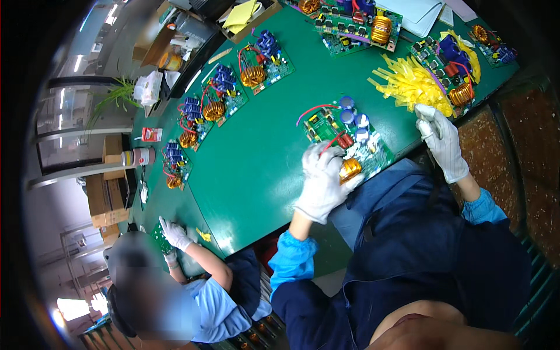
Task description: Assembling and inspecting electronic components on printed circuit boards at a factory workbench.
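Note:
In front of me a green circuit board lies near the table's edge. It carries blue capacitors, red wires and a copper-wound coil, with white material spread over its right part. My white-gloved left hand is closed on the board's near left side, its thumb beside the coil; the hand covers that corner. My white-gloved right hand is off the board at the table's right edge, just below a pile of yellow strips. Its fingers are curled together, and I cannot make out what is in them.
Another board stands behind the strips. Several assembled boards line the table's far left side. More boards and papers lie at the back. A co-worker in white gloves sits at the left, handling a green board.

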Available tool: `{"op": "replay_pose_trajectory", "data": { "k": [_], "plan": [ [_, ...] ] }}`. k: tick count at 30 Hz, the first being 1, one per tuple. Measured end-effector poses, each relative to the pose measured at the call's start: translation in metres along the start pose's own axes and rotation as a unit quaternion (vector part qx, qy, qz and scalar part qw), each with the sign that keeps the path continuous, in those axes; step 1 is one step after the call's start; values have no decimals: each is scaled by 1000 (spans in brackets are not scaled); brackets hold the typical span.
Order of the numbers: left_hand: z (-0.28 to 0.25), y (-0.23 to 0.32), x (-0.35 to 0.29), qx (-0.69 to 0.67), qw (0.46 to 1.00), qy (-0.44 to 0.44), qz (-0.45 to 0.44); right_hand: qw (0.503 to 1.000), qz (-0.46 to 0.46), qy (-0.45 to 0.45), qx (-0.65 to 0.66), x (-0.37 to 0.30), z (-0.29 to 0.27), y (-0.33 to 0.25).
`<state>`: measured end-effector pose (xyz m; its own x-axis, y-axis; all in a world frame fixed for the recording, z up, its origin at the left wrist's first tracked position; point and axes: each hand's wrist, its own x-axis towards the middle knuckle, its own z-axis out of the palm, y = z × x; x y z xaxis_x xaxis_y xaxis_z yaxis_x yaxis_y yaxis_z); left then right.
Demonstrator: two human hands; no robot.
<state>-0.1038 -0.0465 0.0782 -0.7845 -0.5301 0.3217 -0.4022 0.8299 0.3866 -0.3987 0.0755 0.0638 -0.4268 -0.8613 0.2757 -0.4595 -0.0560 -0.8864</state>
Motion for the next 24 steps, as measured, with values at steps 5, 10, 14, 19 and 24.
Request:
{"op": "replay_pose_trajectory", "data": {
  "k": [5, 10, 14, 19, 24],
  "plan": [
    [-58, -39, -38, 94, 991, -10, -91, 986, 85, -87, 112, 15, 29, -6],
    [-68, -82, -51, -102, 937, 225, -247, 969, 73, -171, 161, 44, 91, -23],
    [-70, -50, 5, -10, 967, 170, -190, 975, -47, -210, 59, 35, 124, -36],
    [-52, -50, 44, -13, 987, 49, -155, 929, 102, -324, 147, 8, 93, -61],
    [-36, -56, 60, 25, 982, -140, -123, 959, 130, -190, 163, 19, 77, -43]
  ]
}}
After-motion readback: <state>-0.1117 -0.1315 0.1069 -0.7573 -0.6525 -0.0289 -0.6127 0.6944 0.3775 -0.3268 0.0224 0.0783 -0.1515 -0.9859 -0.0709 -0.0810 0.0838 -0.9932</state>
